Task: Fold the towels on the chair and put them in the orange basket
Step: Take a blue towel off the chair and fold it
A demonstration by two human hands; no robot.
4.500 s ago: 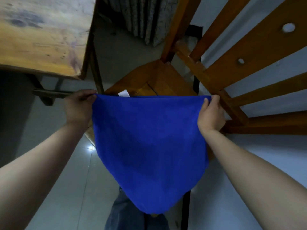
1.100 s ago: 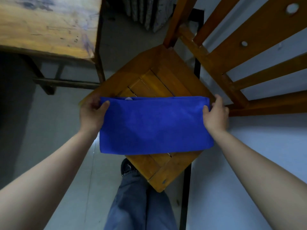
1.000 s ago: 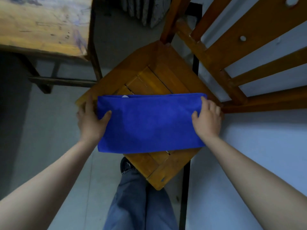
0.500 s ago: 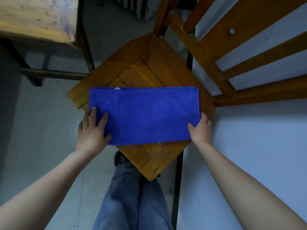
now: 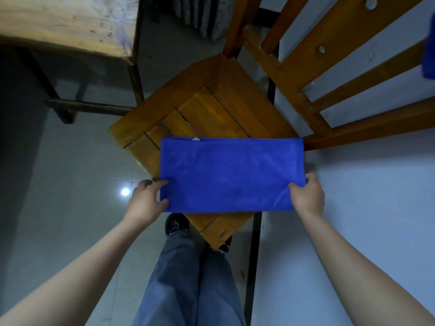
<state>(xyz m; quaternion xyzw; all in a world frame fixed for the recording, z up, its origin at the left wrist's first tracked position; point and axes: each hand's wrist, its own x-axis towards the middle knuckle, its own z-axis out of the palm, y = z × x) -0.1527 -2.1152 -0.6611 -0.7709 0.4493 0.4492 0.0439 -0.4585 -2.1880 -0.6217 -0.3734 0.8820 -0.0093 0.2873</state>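
— Where was the towel just then?

— The blue towel (image 5: 231, 174) lay flat on the chair (image 5: 211, 109) seat, folded into a long band across the seat's near corner. Both short ends hung out past the seat's edges, over the floor (image 5: 70, 184). A small white tag (image 5: 195, 138) peeped out at its far long edge.

— And your hands?

— My left hand (image 5: 147, 203) pinched the near left corner, thumb on top of the cloth. My right hand (image 5: 306, 196) pinched the near right corner, and the cloth puckered a little there.

— How did you expect it to handle?

— Soft, light and limp, I judged: a fleecy cloth that would sag wherever nothing held it up. It looked grippy rather than slick, and nothing about it could break. The corners and the folded edge were the places to hold. Taken by the middle, the layers would likely slide apart.

— What was left to do?

— Another fold, I reckoned, to make it compact. The risk was the overhanging ends dragging it off the seat.

— What else was around?

— A worn wooden desk (image 5: 66, 22) stood beyond the chair's far left edge, well apart from the towel. A scrap of another blue cloth (image 5: 429, 57) showed at the right border of view, and I couldn't tell what it was. The orange basket wasn't in sight.
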